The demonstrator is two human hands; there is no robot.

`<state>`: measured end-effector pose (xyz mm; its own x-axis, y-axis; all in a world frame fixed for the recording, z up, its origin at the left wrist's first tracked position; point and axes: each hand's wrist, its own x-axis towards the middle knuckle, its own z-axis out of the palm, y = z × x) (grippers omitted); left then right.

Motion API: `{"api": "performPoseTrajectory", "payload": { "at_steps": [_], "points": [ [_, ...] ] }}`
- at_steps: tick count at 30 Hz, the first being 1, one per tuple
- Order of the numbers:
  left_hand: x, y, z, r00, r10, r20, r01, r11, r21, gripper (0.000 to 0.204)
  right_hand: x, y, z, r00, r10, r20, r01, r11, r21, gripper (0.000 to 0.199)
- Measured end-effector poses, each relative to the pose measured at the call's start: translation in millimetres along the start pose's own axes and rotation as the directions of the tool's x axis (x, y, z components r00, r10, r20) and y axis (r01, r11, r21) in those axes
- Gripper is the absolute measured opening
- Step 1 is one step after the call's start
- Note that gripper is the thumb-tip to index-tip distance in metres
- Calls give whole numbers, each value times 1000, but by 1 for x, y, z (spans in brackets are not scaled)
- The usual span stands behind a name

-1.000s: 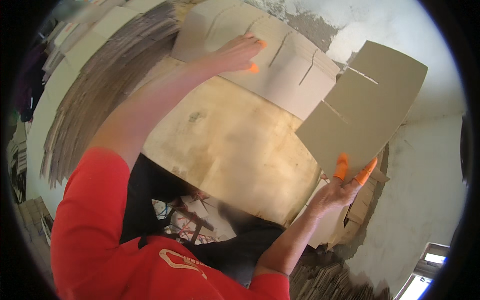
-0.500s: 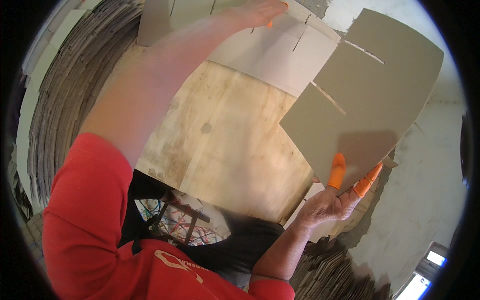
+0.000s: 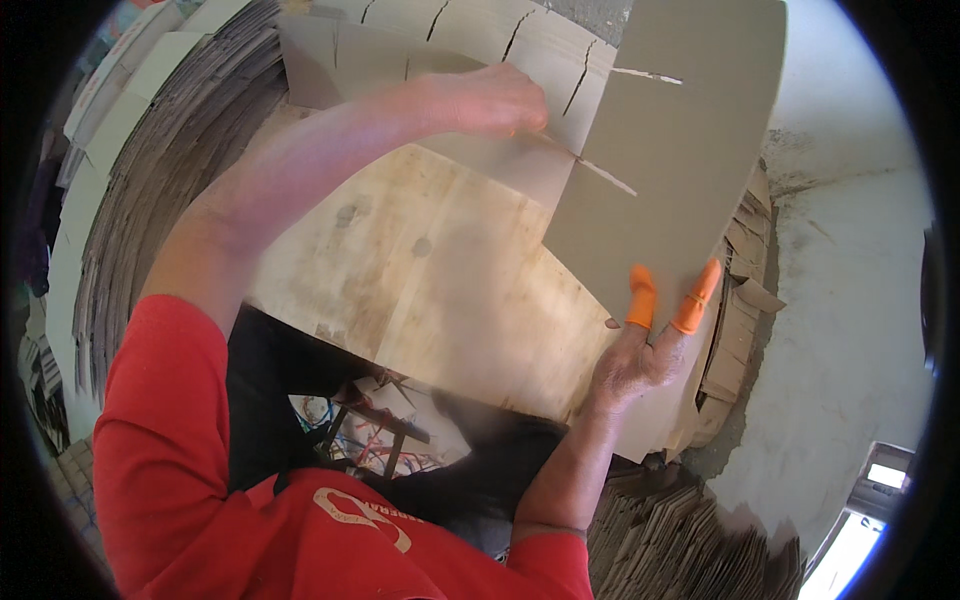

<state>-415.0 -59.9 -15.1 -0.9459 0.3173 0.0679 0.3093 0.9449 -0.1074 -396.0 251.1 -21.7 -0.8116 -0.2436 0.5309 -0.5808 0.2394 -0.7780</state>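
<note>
My right hand, with orange finger covers on its thumb and a finger, grips the lower end of a large grey-brown cardboard sheet. Two narrow slots cut into that sheet from its left edge. My left hand is closed beside this edge, near the lower slot; its fingertips are mostly hidden, so what they pinch cannot be made out. Behind and below the left hand lie paler slotted cardboard sheets, at the far side of a wooden board.
A tall stack of cardboard sheets curves along the left. More cardboard pieces are piled beyond my right hand, and a bundle stands at the lower right. A pale wall bounds the right side.
My left hand has come back toward me from the far sheets and closed beside the held sheet. My right hand has moved slightly up, shifting the sheet left and away, more upright in view.
</note>
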Motion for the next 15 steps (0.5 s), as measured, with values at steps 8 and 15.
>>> {"api": "performPoseTrajectory", "payload": {
  "at_steps": [8, 15],
  "points": [
    [-12, 49, -27, 995, 28, -97, -38, 994, -107, 8, -3, 26, 10, 977, -36, 208, 73, 983, -171, 60],
    [-30, 92, -40, 996, 27, -89, -43, 983, -180, 7, -11, 15, 16, 945, -53, 322, 238, 785, -571, 74]
  ]
}}
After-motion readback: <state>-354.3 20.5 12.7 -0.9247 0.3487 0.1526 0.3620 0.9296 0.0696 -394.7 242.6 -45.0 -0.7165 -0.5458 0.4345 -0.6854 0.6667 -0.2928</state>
